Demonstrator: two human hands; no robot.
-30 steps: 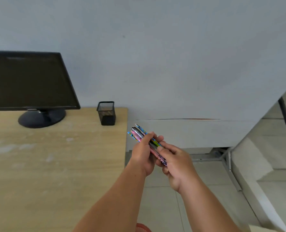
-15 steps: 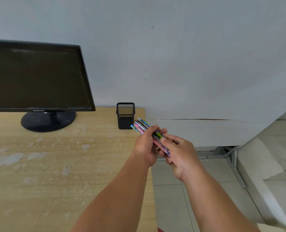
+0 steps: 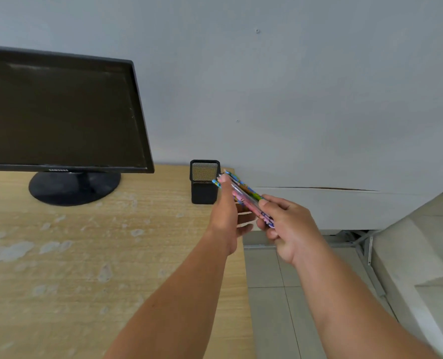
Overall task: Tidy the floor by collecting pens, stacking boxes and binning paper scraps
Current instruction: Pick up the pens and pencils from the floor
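Observation:
A bundle of several colourful pens [image 3: 243, 195] slants up to the left, its tips just right of a black mesh pen holder [image 3: 204, 181] at the desk's far right corner. My right hand [image 3: 287, 228] grips the bundle's lower end. My left hand [image 3: 227, 216] rests against the bundle's upper part, thumb on the pen tips and fingers loosened below. The holder looks empty through its mesh. The pens hover above the desk's right edge, level with the holder's rim.
A wooden desk [image 3: 85, 268] with pale scuffs fills the left. A black monitor [image 3: 60, 117] on a round stand sits at the back left. A grey wall is behind. Tiled floor [image 3: 269, 294] and a white ledge [image 3: 422, 268] lie to the right.
Both hands carried the pens left and forward to beside the holder. The view moved closer to the desk. My left hand's fingers loosened from around the bundle.

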